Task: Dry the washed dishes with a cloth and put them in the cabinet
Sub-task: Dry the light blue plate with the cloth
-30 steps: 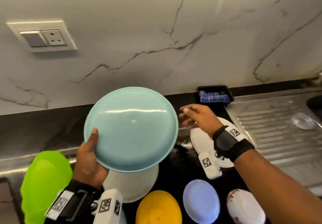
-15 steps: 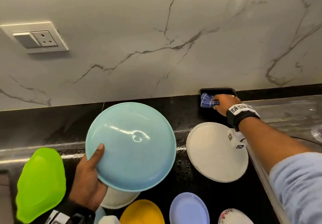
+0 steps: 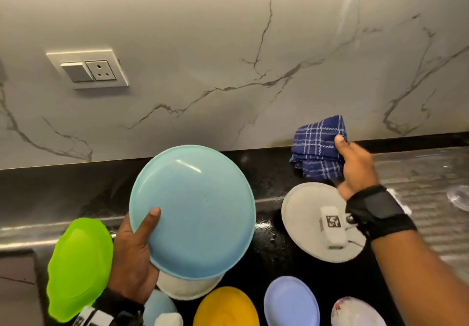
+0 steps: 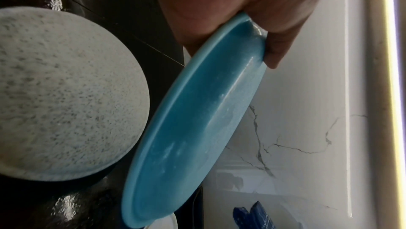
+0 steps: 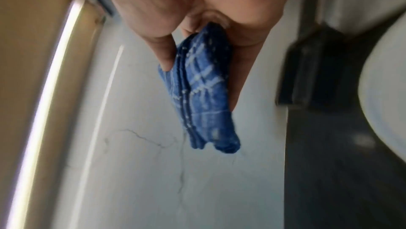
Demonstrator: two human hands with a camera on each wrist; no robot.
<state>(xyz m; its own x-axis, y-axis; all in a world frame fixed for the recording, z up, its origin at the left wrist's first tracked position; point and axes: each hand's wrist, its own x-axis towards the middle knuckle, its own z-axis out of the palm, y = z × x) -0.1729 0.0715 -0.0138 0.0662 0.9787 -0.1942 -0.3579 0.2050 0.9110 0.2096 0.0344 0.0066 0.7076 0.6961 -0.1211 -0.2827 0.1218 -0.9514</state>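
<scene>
My left hand (image 3: 137, 252) grips a light blue plate (image 3: 193, 211) by its lower left rim, thumb on the upper face, and holds it tilted above the black counter (image 3: 76, 193). In the left wrist view the same light blue plate (image 4: 193, 121) shows edge-on under my left hand (image 4: 259, 15). My right hand (image 3: 355, 168) pinches a folded blue checked cloth (image 3: 317, 148) and holds it up in front of the marble wall, to the right of the plate. The right wrist view shows the blue checked cloth (image 5: 204, 85) hanging from my right hand (image 5: 197, 45), thumb on one side.
On the counter lie a white speckled plate (image 3: 304, 211), a green plate (image 3: 78, 267), a yellow plate (image 3: 225, 308), a lilac plate (image 3: 291, 300), a patterned white plate (image 3: 355, 313) and another white plate (image 3: 187, 287). A steel drainboard (image 3: 426, 173) runs at the right. A wall socket (image 3: 88, 69) sits upper left.
My right hand reached to the black tray at the wall, took the blue cloth and lifted it clear. The left hand kept hold of the blue plate.
</scene>
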